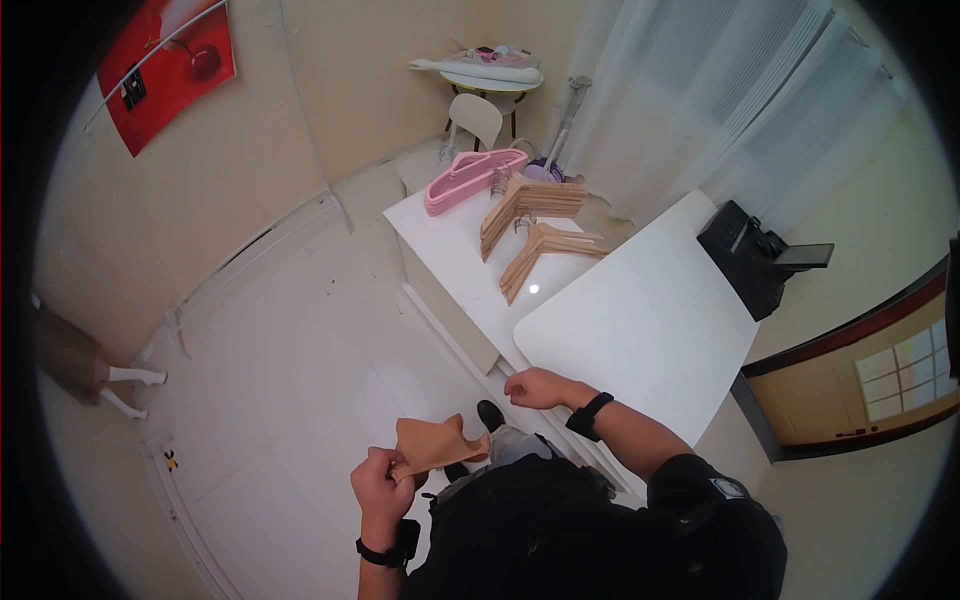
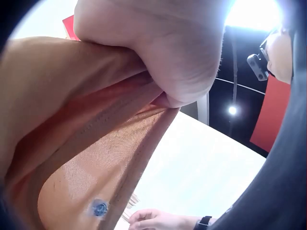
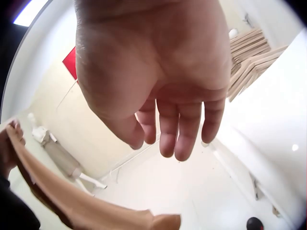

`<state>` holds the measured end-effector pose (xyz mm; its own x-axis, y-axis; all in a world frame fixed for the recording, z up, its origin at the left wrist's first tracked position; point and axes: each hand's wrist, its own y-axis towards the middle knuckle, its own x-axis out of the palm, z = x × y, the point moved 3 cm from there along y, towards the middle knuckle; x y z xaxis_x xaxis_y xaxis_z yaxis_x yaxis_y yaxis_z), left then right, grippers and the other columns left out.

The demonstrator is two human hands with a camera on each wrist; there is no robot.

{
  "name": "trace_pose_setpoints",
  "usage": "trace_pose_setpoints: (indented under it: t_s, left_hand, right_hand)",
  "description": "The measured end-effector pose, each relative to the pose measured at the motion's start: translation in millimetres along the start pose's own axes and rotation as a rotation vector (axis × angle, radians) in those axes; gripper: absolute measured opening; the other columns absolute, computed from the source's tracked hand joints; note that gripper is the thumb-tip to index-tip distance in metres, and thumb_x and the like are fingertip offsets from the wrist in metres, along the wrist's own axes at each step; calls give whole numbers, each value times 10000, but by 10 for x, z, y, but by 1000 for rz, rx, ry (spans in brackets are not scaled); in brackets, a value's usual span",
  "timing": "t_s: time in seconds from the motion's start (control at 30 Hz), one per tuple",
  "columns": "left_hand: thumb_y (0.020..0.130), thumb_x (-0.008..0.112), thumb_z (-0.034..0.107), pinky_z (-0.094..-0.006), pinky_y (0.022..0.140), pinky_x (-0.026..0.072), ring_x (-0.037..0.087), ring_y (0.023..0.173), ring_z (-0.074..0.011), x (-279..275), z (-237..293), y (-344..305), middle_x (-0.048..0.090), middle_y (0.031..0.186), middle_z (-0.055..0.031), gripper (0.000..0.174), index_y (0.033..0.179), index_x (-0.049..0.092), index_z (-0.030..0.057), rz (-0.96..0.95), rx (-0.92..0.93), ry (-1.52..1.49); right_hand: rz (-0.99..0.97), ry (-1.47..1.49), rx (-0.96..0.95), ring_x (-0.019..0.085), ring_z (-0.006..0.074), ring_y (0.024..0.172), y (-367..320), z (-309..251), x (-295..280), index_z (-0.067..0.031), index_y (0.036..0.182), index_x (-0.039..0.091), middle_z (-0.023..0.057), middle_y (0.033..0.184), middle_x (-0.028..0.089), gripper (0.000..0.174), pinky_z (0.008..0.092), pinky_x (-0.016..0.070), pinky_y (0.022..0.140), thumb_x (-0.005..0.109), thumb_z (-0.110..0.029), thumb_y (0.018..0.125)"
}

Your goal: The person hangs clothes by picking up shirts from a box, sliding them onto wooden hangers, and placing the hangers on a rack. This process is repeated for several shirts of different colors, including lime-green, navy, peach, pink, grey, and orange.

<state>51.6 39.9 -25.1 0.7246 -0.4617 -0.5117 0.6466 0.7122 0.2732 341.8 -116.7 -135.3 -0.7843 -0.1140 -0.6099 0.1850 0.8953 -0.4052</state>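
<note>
Left hand (image 1: 378,488): fingers clamped on a tan cloth (image 1: 432,445). Right hand (image 1: 535,388): fingers loose, slightly apart, holding nothing, at the white table (image 1: 640,330) edge. No legible writing.

Thin tan cloth (image 1: 432,445) gripped in the left hand (image 1: 378,488): matt, soft, finely woven like mesh up close, with a stitched seam along one fold. Beside it, a white surface (image 1: 640,330), smooth and faintly glossy. Just past the far end of the surface, pale wooden hangers (image 1: 535,225), bare and matt, with thin metal hooks. Beyond those, pink hangers (image 1: 470,178), matt. At the right edge of the surface, a black box (image 1: 752,258), dull like plastic. Behind the surface, sheer white curtains (image 1: 720,100).
</note>
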Motion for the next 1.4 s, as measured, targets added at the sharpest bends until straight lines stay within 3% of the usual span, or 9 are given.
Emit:
trace_pose_setpoints:
  t_s: [0.2, 0.33, 0.6, 0.73, 0.8, 0.87, 1.2, 1.27, 1.4]
  left_hand:
    - [691, 582, 33, -286, 507, 450, 561, 509, -246, 181, -118, 530, 567, 597, -126, 37, 721, 589, 12, -6, -132, 137]
    - [714, 527, -1, -264, 511, 427, 529, 529, -138, 258, -76, 867, 569, 582, -103, 48, 729, 566, -24, -21, -262, 262]
    - [693, 479, -52, -312, 753, 504, 659, 792, -239, 310, -194, 1314, 668, 849, -224, 99, 778, 530, -55, 89, -460, 207]
    - [672, 434, -75, -304, 770, 495, 654, 810, -232, 370, -59, 1415, 673, 897, -225, 128, 775, 510, -68, 91, -518, 190]
    - [676, 404, -42, -245, 647, 459, 540, 677, -115, 379, -44, 1432, 604, 697, -94, 112, 740, 497, -50, 184, -472, 178]
    - [678, 412, -38, -243, 650, 460, 540, 675, -114, 366, -12, 1436, 595, 691, -87, 110, 741, 501, -49, 183, -492, 207]
    - [711, 455, -42, -214, 540, 384, 444, 584, -77, 290, -78, 1455, 511, 629, -20, 90, 752, 534, -29, 213, -504, 251]
    - [715, 439, -54, -248, 653, 480, 595, 672, -135, 239, -87, 1455, 661, 740, -141, 112, 779, 530, -53, 190, -551, 249]
    - [719, 457, -35, -235, 566, 438, 527, 583, -106, 44, -150, 1376, 592, 634, -81, 112, 775, 553, -45, 235, -515, 320]
  right_hand:
    - [451, -91, 179, 616, 307, 856, 828, 1251, -1482, -41, 1051, 594, 143, 896, 647, 323, 380, 491, 774, 596, -125, 739]
    - [630, -287, 194, 582, 329, 964, 1343, 1907, -2214, -63, 1069, 565, 168, 1002, 608, 332, 401, 475, 840, 548, -63, 738]
    - [427, -596, 125, 536, 316, 1033, 2072, 2322, -2668, -139, 1224, 514, 147, 1096, 539, 479, 434, 442, 861, 554, -36, 758]
    - [251, -673, 101, 540, 291, 1017, 2125, 2288, -2650, -166, 1166, 571, 124, 1053, 551, 393, 431, 439, 843, 532, -53, 792]
    - [253, -701, 95, 541, 285, 1005, 2139, 2286, -2670, -163, 1127, 588, 114, 1033, 554, 352, 425, 446, 823, 531, -58, 796]
    - [244, -724, 87, 542, 279, 992, 2157, 2340, -2619, -160, 1087, 605, 105, 1014, 557, 312, 419, 454, 804, 531, -63, 800]
    - [469, -656, -15, 520, 293, 979, 1898, 2271, -2751, -122, 1012, 597, 92, 982, 567, 317, 399, 477, 792, 634, -53, 705]
    - [504, -636, -54, 522, 296, 980, 1784, 2094, -2817, -123, 1023, 591, 95, 978, 574, 354, 393, 476, 794, 651, -42, 684]
    - [629, -408, -22, 532, 348, 964, 1482, 1428, -2926, -67, 1026, 563, 150, 986, 577, 291, 434, 454, 822, 589, -17, 741]
